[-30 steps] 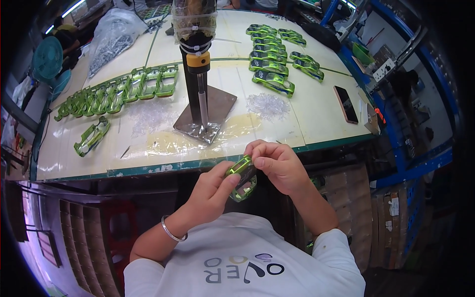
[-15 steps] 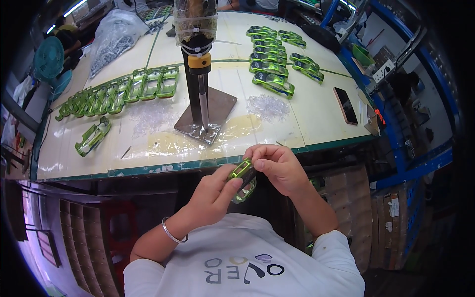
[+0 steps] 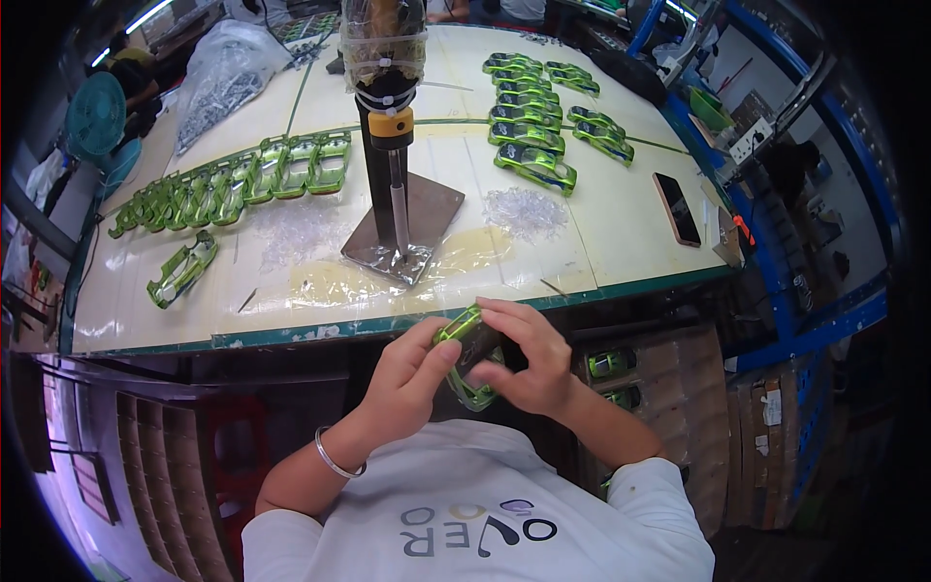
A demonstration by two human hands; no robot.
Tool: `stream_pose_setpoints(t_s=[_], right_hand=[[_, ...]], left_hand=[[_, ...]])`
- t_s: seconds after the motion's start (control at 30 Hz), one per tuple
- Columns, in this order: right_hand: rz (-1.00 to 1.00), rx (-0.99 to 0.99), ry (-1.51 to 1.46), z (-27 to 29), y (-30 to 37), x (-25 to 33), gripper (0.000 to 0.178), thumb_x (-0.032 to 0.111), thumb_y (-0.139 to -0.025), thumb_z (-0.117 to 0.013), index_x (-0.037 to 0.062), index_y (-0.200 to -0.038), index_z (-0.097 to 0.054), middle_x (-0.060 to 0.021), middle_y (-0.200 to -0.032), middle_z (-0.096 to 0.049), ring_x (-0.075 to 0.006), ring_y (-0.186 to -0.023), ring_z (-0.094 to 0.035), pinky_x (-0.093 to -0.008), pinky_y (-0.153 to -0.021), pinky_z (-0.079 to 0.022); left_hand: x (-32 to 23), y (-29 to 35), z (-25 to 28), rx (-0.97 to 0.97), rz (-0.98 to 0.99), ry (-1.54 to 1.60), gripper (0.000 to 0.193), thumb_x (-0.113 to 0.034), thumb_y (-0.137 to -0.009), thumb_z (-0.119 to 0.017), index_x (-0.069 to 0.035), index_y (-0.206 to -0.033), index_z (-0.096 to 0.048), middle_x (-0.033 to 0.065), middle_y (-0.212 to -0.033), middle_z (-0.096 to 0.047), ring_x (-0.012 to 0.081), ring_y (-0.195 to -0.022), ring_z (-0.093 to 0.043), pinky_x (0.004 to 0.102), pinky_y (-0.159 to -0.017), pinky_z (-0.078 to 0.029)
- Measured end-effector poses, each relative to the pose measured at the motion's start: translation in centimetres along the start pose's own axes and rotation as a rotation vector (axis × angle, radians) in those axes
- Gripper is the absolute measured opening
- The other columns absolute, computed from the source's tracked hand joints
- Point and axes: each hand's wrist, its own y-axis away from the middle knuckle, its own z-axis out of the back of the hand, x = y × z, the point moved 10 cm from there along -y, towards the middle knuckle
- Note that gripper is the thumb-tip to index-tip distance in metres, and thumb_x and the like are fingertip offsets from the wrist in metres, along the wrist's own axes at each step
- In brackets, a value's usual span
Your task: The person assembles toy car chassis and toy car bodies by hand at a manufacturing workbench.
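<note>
A glossy green toy car body (image 3: pixel 475 347) with a dark top is tilted between my hands, just in front of the table's near edge. My left hand (image 3: pixel 402 380) grips its left side, thumb on the dark surface. On the right, the fingertips of my right hand (image 3: pixel 531 361) close on its upper end, and the thumb lies against its lower part. Both hands hide portions of the body. Beyond them, a press-like tool (image 3: pixel 392 126) with a yellow collar and metal rod stands on a flat metal plate (image 3: pixel 436 199).
A row of open green car shells (image 3: pixel 281 167) lies left, with one loose shell (image 3: pixel 182 270) nearer. Dark-topped car bodies (image 3: pixel 529 131) sit right. Small clear plastic parts (image 3: pixel 527 211) lie in piles. A phone (image 3: pixel 676 209) rests right; a divided carton (image 3: pixel 669 398) stands below.
My right hand has shifted lower and turned, its thumb moving down along the car body. The body has tilted, showing more of its dark top. My left hand stays around it.
</note>
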Motion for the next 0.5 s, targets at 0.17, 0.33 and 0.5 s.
stream_pose_setpoints(t_s=[0.17,0.33,0.5], right_hand=[[-0.079,0.025,0.000,-2.2,1.0,0.1,0.076,0.018,-0.056,-0.076,0.0013,-0.116,-0.032,-0.0192,-0.105,-0.048,-0.0280,-0.080,-0.057,-0.0325,-0.066,-0.048],[-0.118,0.060,0.003,-2.1,1.3,-0.3,0.073,0.010,-0.056,-0.072,0.0016,-0.116,-0.032,-0.0170,-0.102,-0.049,-0.0186,-0.063,-0.057,-0.0255,-0.055,-0.048],[-0.080,0.084,-0.013,-2.3,1.2,0.1,0.071,0.007,-0.057,-0.070,0.0016,-0.116,-0.031,-0.0161,-0.102,-0.049,-0.0158,-0.059,-0.056,-0.0241,-0.053,-0.048]], left_hand=[[1.3,0.3,0.2,-0.013,0.054,0.201,0.024,-0.016,-0.088,-0.040,0.002,-0.101,-0.046,0.0061,-0.086,-0.057,0.0069,-0.076,-0.053,0.0199,-0.067,-0.043],[1.3,0.5,0.3,0.027,0.075,0.219,0.026,-0.016,-0.088,-0.041,0.004,-0.103,-0.048,0.0059,-0.090,-0.055,0.0075,-0.082,-0.051,0.0205,-0.073,-0.041],[2.1,0.7,0.5,0.054,0.151,0.257,0.027,-0.016,-0.086,-0.044,0.005,-0.104,-0.048,0.0059,-0.091,-0.054,0.0085,-0.083,-0.050,0.0213,-0.074,-0.041]])
